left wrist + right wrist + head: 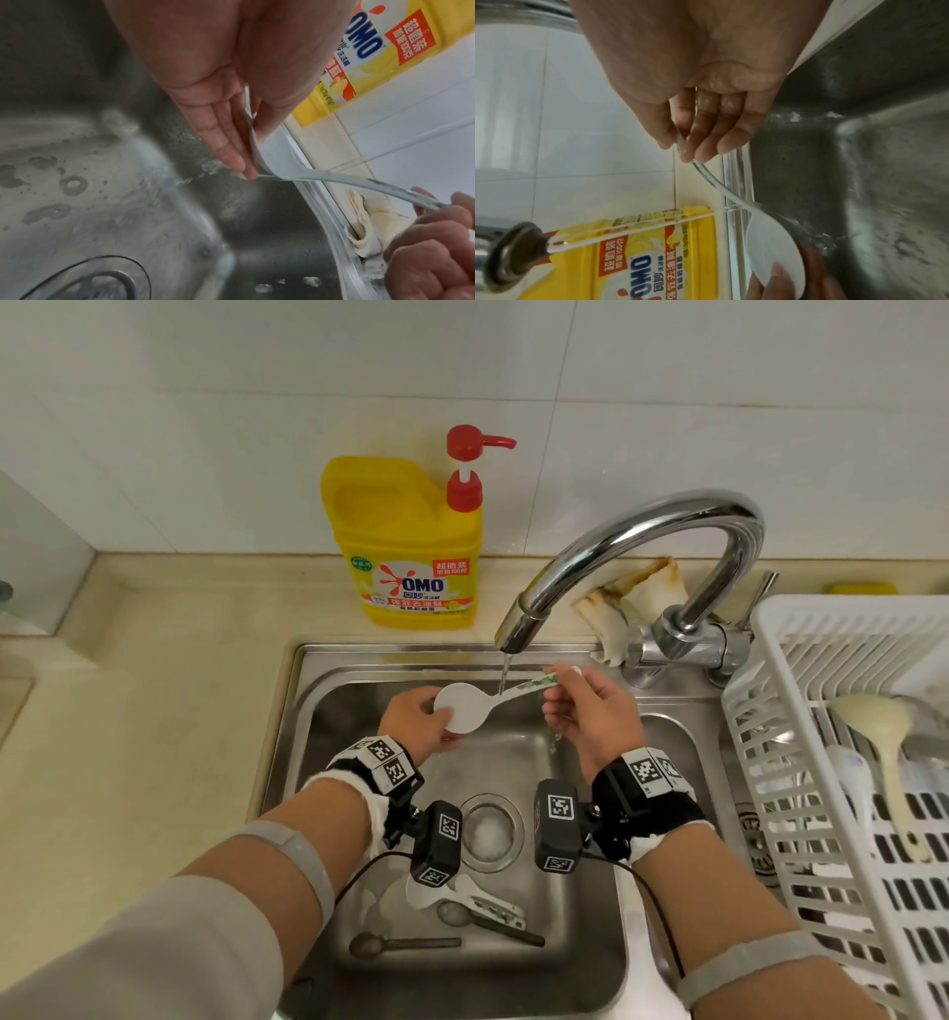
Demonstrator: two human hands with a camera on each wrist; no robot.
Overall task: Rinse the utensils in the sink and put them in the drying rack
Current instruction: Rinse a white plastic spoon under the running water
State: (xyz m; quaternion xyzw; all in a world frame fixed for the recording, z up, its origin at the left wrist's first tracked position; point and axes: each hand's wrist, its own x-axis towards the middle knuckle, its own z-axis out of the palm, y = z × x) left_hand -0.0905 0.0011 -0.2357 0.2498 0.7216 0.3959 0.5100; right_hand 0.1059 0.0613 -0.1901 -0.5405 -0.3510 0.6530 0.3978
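A white rice spoon (464, 706) with a round bowl and a green-patterned handle lies across the thin water stream (506, 672) from the chrome tap (518, 634). My left hand (431, 711) pinches the bowl, thumb on top and straight fingers beneath (231, 142). My right hand (560, 685) pinches the handle's end between thumb and fingertips (687, 156). In the right wrist view the water strikes the spoon's neck (741, 207). On the floor of the steel sink (308, 711) lie a second white patterned spoon (462, 896) and two dark metal spoons (400, 943) (482, 919).
The white plastic drying rack (821, 762) stands right of the sink and holds a cream ladle (873, 726) and other utensils. A yellow detergent bottle (405, 541) stands behind the sink. A rag (631, 603) lies by the tap base. The drain (488, 829) is in mid-basin.
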